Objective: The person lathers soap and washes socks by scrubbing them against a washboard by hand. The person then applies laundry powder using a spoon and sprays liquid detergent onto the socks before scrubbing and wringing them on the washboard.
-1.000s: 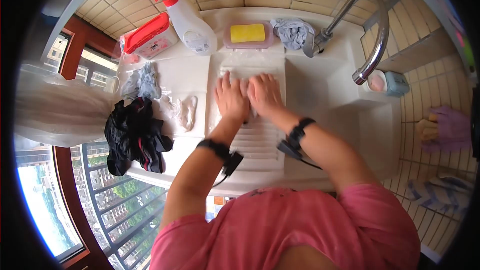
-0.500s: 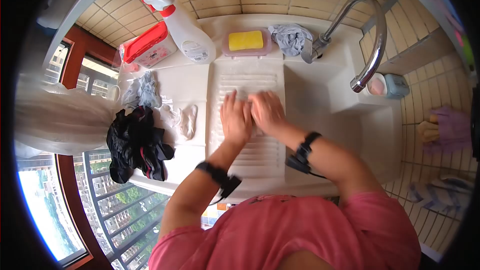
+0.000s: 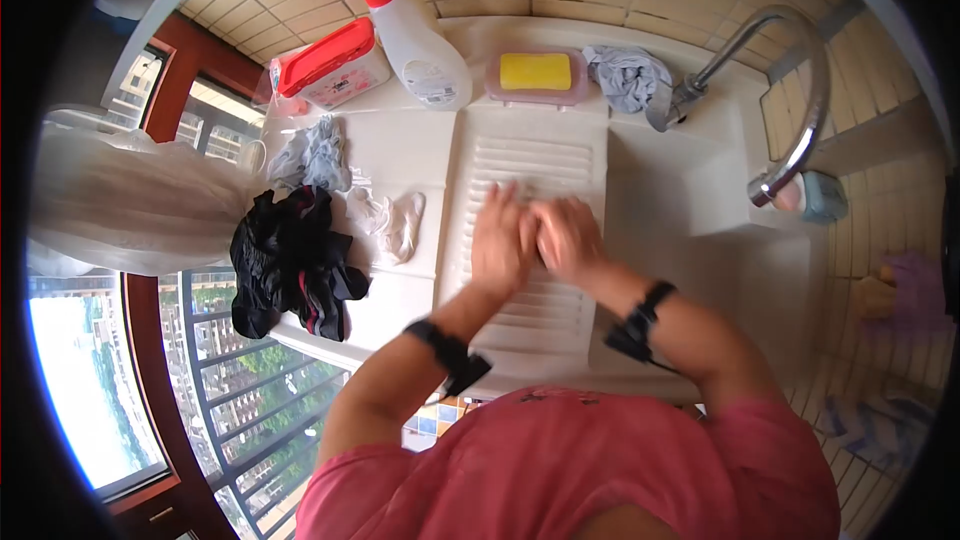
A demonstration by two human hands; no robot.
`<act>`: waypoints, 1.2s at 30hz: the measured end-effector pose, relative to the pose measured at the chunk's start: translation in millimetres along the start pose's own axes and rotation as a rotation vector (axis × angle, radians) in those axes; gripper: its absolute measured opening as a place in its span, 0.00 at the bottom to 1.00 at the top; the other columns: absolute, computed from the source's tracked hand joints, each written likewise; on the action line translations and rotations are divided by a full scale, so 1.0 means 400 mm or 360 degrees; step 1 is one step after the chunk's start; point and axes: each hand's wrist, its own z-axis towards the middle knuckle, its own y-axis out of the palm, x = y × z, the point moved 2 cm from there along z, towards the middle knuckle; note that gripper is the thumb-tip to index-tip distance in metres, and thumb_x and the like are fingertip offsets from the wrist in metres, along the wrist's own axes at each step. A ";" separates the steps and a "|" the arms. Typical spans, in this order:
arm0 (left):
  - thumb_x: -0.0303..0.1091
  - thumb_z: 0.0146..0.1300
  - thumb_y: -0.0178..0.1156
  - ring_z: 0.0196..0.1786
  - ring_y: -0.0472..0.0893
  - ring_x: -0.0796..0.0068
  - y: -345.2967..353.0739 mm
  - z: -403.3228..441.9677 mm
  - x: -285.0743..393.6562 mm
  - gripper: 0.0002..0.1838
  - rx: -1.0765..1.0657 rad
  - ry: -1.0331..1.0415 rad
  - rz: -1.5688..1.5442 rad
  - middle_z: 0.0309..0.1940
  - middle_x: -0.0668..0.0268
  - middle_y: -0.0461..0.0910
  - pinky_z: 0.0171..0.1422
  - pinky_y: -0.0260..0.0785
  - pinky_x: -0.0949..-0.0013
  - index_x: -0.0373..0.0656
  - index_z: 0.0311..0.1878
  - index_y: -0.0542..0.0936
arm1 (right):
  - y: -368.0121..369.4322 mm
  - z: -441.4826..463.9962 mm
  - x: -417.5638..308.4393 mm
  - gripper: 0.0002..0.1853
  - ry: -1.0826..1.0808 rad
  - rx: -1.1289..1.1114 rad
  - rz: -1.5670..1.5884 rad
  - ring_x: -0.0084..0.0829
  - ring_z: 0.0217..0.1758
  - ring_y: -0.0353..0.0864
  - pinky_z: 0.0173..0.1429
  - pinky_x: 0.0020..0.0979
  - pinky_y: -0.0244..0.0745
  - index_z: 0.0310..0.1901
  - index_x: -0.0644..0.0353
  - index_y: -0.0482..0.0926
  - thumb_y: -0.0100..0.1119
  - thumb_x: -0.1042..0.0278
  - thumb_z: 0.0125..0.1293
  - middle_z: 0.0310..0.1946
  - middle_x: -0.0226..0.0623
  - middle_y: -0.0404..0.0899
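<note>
My left hand (image 3: pixel 502 238) lies over the middle of the ridged white washboard (image 3: pixel 530 165), fingers pointing away from me. Right beside it, my right hand (image 3: pixel 568 238) has its fingers bent inward against the left. Both are somewhat blurred, and whatever lies beneath or between them is hidden. On the ledge left of the washboard are a white cloth (image 3: pixel 388 224), a light blue cloth (image 3: pixel 312 154) and a black garment (image 3: pixel 295 265) with dark red trim. Behind the washboard, a yellow sponge (image 3: pixel 535 71) rests in a pinkish tray (image 3: pixel 505 92).
A spray bottle (image 3: pixel 425 55) and a red-lidded box (image 3: pixel 335 65) stand at the back left. The grey cloth (image 3: pixel 630 78) lies by the faucet (image 3: pixel 812 120), which arches over the basin (image 3: pixel 690 180). A soap dish (image 3: pixel 824 197) is at the right.
Both hands have moved down the washboard toward me and sit closer together, with the right fingers more bent. The camera view has shifted, moving the surroundings rightward in the picture.
</note>
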 end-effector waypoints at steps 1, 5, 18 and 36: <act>0.36 0.74 0.52 0.75 0.65 0.38 -0.025 -0.070 0.045 0.15 -0.0014 0.0089 -0.0100 0.69 0.44 0.71 0.79 0.56 0.45 0.36 0.55 0.79 | -0.028 -0.060 -0.046 0.11 -0.0009 -0.0061 0.0054 0.48 0.39 0.78 0.46 0.49 0.72 0.43 0.57 0.78 0.58 0.72 0.57 0.32 0.41 0.79; 0.36 0.71 0.54 0.75 0.66 0.41 0.009 0.019 0.009 0.17 0.0038 -0.0014 -0.0044 0.70 0.45 0.70 0.78 0.56 0.43 0.37 0.58 0.75 | 0.035 0.006 0.030 0.14 0.0149 -0.0130 0.0096 0.48 0.41 0.79 0.49 0.50 0.72 0.46 0.57 0.78 0.59 0.74 0.56 0.37 0.43 0.80; 0.31 0.69 0.56 0.72 0.69 0.38 -0.016 -0.102 0.064 0.16 0.0041 0.0233 0.0018 0.66 0.43 0.73 0.75 0.59 0.42 0.33 0.55 0.76 | 0.001 -0.094 -0.008 0.14 -0.0034 -0.0173 0.0135 0.46 0.41 0.80 0.48 0.48 0.69 0.47 0.54 0.78 0.59 0.68 0.59 0.36 0.40 0.80; 0.31 0.72 0.54 0.68 0.71 0.38 0.039 0.180 -0.037 0.16 0.0380 0.0031 0.0101 0.65 0.45 0.73 0.70 0.62 0.40 0.37 0.59 0.72 | 0.073 0.156 0.136 0.04 0.0236 0.0185 -0.0008 0.48 0.42 0.79 0.47 0.50 0.69 0.38 0.54 0.76 0.57 0.72 0.61 0.34 0.40 0.81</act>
